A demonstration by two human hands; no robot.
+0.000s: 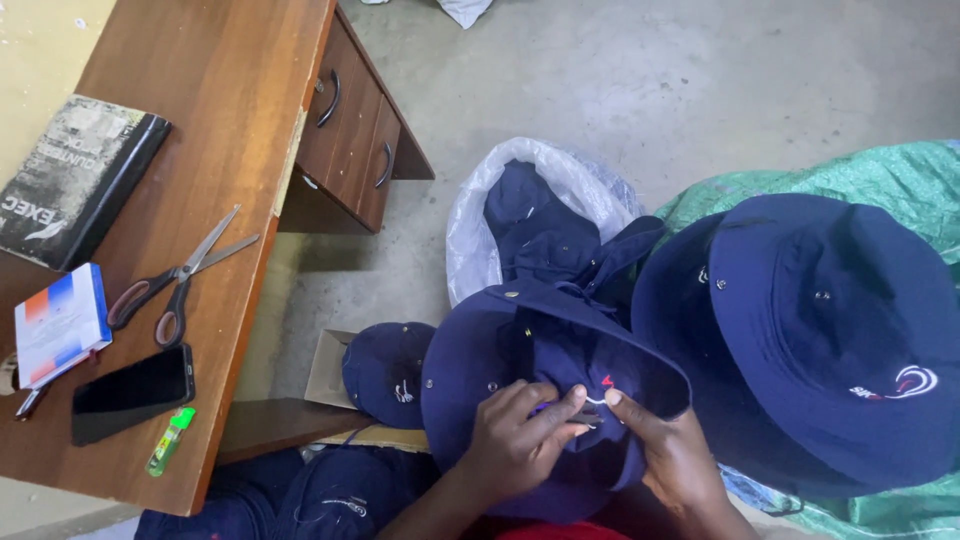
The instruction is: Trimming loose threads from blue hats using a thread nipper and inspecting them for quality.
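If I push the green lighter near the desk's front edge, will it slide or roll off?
The green lighter looks small and plastic, so probably light and quick to skid on the smooth wooden desk. It lies flat, so it seems likelier to slide than roll. It sits close to the desk's edge, so a nudge might drop it.

Head camera looks steeply down, close over the lap and floor.

Hat in hands: navy bucket hat (pixel 520 350), pinched by left hand (pixel 515 440) and right hand (pixel 675 460)
Left of hat: desk (pixel 230 130) with scissors (pixel 180 275), phone (pixel 132 393)
Right of hat: stacked navy hats (pixel 810 330)
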